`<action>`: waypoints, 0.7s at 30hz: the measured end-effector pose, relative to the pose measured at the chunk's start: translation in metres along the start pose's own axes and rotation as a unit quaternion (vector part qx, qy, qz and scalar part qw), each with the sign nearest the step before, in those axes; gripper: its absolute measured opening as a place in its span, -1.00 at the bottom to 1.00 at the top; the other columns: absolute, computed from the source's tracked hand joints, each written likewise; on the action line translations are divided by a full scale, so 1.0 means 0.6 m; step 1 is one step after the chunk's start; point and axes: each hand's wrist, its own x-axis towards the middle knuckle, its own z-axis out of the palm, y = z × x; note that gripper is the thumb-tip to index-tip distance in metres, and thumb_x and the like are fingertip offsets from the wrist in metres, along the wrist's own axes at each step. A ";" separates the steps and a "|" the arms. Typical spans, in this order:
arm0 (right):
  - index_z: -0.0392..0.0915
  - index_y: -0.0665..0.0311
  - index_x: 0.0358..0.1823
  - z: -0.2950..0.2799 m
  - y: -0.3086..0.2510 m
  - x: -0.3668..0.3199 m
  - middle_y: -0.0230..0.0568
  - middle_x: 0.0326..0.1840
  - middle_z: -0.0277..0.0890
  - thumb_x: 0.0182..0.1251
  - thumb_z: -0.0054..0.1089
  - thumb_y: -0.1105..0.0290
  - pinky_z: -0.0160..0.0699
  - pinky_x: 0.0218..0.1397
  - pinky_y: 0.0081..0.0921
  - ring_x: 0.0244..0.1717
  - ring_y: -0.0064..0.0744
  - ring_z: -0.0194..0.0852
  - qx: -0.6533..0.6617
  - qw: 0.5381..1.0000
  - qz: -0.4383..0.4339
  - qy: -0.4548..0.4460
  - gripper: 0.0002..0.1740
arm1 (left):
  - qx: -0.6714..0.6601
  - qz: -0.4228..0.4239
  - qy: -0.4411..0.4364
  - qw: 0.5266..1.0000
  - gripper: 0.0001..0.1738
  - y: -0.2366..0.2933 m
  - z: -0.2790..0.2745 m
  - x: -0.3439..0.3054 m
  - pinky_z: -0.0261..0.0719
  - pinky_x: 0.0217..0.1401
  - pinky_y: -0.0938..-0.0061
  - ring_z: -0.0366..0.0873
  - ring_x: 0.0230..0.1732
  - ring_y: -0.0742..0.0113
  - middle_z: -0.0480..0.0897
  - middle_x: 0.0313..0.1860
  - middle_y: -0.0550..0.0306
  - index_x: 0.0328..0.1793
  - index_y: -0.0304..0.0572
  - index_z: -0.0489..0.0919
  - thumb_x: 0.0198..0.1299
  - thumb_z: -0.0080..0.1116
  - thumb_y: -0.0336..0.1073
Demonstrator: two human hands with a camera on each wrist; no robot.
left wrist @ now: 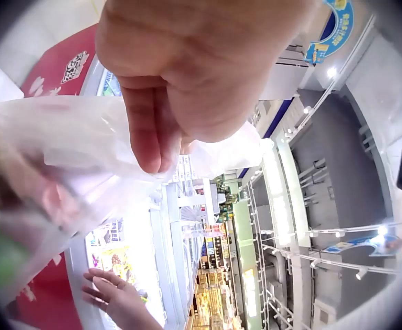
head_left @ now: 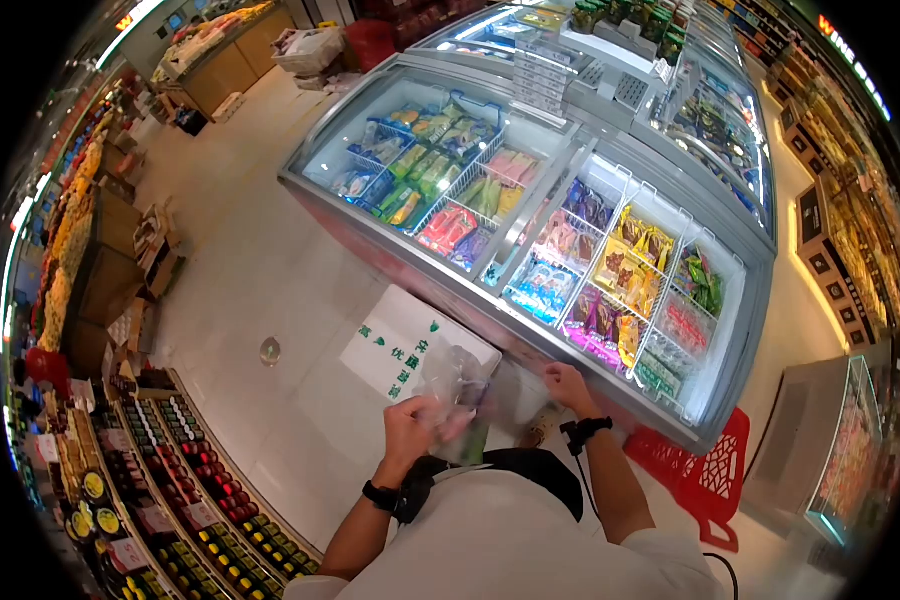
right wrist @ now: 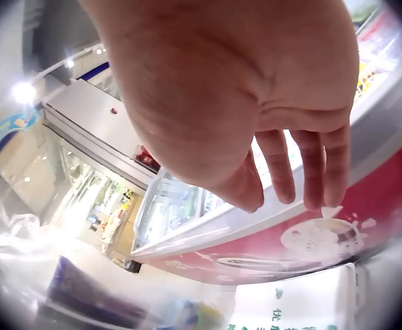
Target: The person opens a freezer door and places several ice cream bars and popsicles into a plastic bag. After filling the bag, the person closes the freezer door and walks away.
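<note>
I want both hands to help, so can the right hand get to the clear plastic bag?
Probably yes. The right hand looks empty, the plastic bag hangs close by from the left hand, and nothing seems to be in between.

Chest freezer [head_left: 555, 190], ahead; wire compartments inside, holding packets [head_left: 625, 275]. Further freezer [head_left: 715, 140], behind it. Lettered box [head_left: 370, 350], on floor [head_left: 240, 270] before the freezer's front. Shopping basket [head_left: 725, 460], on floor by its near right corner; display case [head_left: 785, 410], right of basket. Produce stand [head_left: 110, 240], far left. Jar shelves [head_left: 200, 465], near left.
</note>
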 end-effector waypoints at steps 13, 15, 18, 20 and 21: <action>0.57 0.33 -0.10 0.225 0.087 -0.264 -0.18 -0.34 0.63 0.27 0.12 0.49 0.64 -0.43 -0.41 -0.48 -0.36 0.60 0.197 0.886 0.418 0.032 -0.80 | -0.019 -0.053 -0.021 0.998 -0.90 -0.105 -0.326 0.039 0.49 -0.49 0.57 0.55 -0.53 0.49 0.60 -0.57 0.22 -0.27 -0.39 0.69 0.17 0.17 -0.53; 0.57 0.32 -0.13 0.254 0.091 -0.286 -0.18 -0.35 0.62 0.25 0.12 0.51 0.64 -0.43 -0.38 -0.49 -0.35 0.59 0.219 0.873 0.434 0.036 -0.82 | -0.005 -0.047 -0.002 0.999 -0.91 -0.129 -0.357 0.035 0.47 -0.52 0.57 0.52 -0.57 0.48 0.58 -0.58 0.23 -0.28 -0.40 0.68 0.18 0.18 -0.52; 0.57 0.32 -0.19 0.282 0.080 -0.295 -0.16 -0.40 0.61 0.17 0.15 0.57 0.62 -0.44 -0.34 -0.52 -0.34 0.58 0.267 0.853 0.446 0.043 -0.84 | 0.013 -0.040 0.042 0.998 -0.90 -0.151 -0.402 0.024 0.45 -0.54 0.58 0.50 -0.60 0.48 0.58 -0.57 0.20 -0.31 -0.41 0.67 0.21 0.20 -0.50; 0.59 0.36 -0.13 0.300 0.087 -0.294 -0.13 -0.36 0.61 0.17 0.22 0.57 0.65 -0.43 -0.35 -0.49 -0.31 0.60 0.259 0.865 0.431 0.014 -0.79 | 0.010 -0.043 0.077 0.996 -0.88 -0.125 -0.418 0.005 0.44 -0.55 0.59 0.48 -0.62 0.48 0.58 -0.57 0.18 -0.29 -0.43 0.68 0.24 0.20 -0.48; 0.59 0.37 -0.12 0.313 0.075 -0.294 -0.12 -0.36 0.61 0.16 0.23 0.58 0.65 -0.43 -0.36 -0.48 -0.31 0.60 0.268 0.862 0.430 0.008 -0.77 | 0.001 -0.049 0.080 0.996 -0.86 -0.121 -0.430 -0.007 0.44 -0.54 0.58 0.48 -0.61 0.47 0.57 -0.58 0.18 -0.26 -0.43 0.68 0.26 0.19 -0.46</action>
